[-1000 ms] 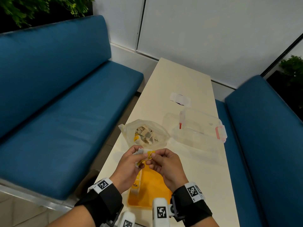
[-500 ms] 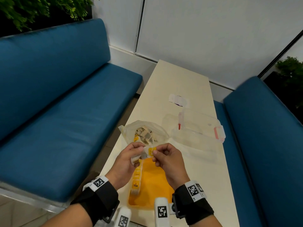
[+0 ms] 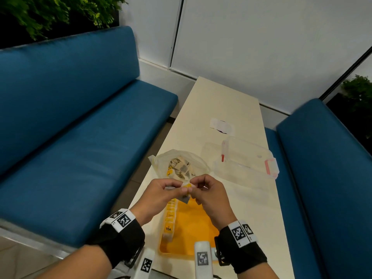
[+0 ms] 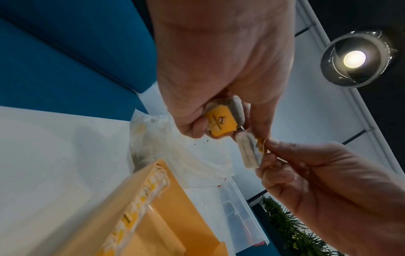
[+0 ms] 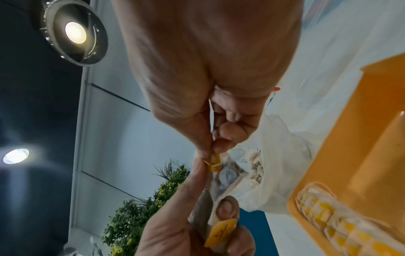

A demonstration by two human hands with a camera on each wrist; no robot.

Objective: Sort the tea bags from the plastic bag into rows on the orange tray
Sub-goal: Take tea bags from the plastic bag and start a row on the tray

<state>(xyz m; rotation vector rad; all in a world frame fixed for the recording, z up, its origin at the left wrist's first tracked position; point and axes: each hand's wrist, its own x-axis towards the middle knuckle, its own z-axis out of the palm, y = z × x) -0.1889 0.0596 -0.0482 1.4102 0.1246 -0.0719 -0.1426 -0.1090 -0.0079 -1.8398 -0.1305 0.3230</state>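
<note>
My left hand [image 3: 159, 191] grips one tea bag [image 4: 221, 121]; right hand [image 3: 209, 190] pinches another bag's tag [image 5: 213, 160], above orange tray [image 3: 193, 228] w/ one row.

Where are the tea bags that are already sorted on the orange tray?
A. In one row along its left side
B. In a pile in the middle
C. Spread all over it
A: the sorted tea bags stand in one row along the left wall of the orange tray.

In the head view the left hand [image 3: 161, 195] and right hand [image 3: 209, 193] hide the orange tray's [image 3: 193, 228] far end, wrist cameras cover its near rim, and the tea bags [image 3: 182, 168] inside the plastic bag [image 3: 159, 161] blur together uncountably.
</note>
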